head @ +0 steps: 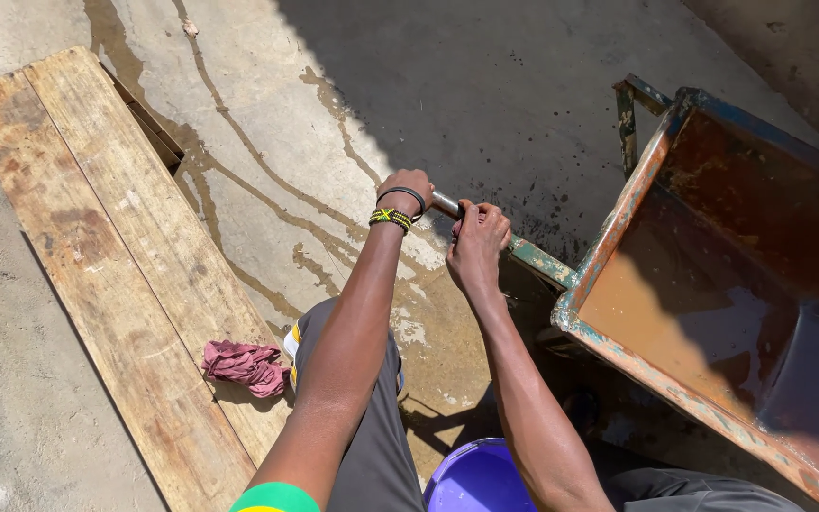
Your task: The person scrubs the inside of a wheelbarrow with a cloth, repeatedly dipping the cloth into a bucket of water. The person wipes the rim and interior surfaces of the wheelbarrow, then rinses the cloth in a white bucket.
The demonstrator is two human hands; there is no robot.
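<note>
Head view, far left: I see a worn wooden bench (116, 256) on the concrete floor (267, 104), with a crumpled reddish rag (245, 366) on its near end. Moving right, my left hand (408, 190), wearing wristbands, has its fingers wrapped tight around the end of the wheelbarrow handle (535, 258), and my right hand (477, 243) is clamped on the same handle just beside it. Further right sits the rusty wheelbarrow tray (713, 275) holding muddy water, with a purple basin (476, 479) low between my knees.

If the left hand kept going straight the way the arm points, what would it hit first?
Past the left hand, which grips the end of the wheelbarrow handle, that line shows only wet concrete floor, partly in shadow. It looks free; depth is hard to judge.
</note>
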